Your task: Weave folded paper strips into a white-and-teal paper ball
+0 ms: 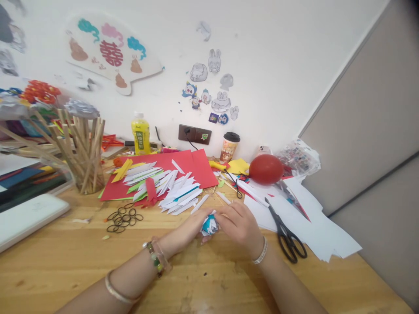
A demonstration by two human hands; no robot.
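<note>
Between my two hands is a small folded-paper piece (209, 224), white and blue with pointed layers. My left hand (191, 226) is closed around its left side, with some fingers hidden beneath it. The fingers of my right hand (238, 222) pinch its upper right edge. Just beyond the hands lies a pile of folded white paper strips (180, 194), with a few green ones mixed in, partly on red paper sheets (204, 168). Black rubber bands (124, 218) lie loose left of my left hand. Black-handled scissors (286, 235) rest to the right of my right hand.
A clear container of wooden sticks (87, 170) stands at left, near a white case (32, 218). Behind are a yellow drink bottle (140, 135) and a lidded paper cup (229, 147). A red balloon (266, 169) sits by white paper sheets (314, 218) at right, near a partition (373, 131).
</note>
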